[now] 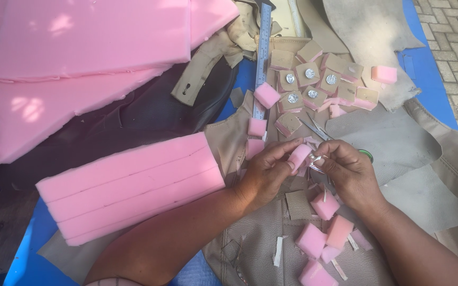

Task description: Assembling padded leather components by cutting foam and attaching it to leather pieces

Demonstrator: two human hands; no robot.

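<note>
My left hand (267, 172) pinches a small pink foam cube (299, 155) between thumb and fingers. My right hand (348, 169) is right beside it, its fingertips closed on a small shiny metal piece (316, 160) pressed against the cube. Both hands hover over beige leatherette (414, 153) spread on the work surface. Loose pink foam cubes (324, 205) lie just below my hands. Further away sits a cluster of foam squares topped with beige fabric and silver discs (308, 74).
A long pink foam block (133, 185) with cut lines lies at the left. Large pink foam sheets (80, 42) fill the upper left. A metal ruler (262, 53) runs up the middle, scissors (316, 130) lie above my hands, and a blue tarp (430, 74) borders brick paving at right.
</note>
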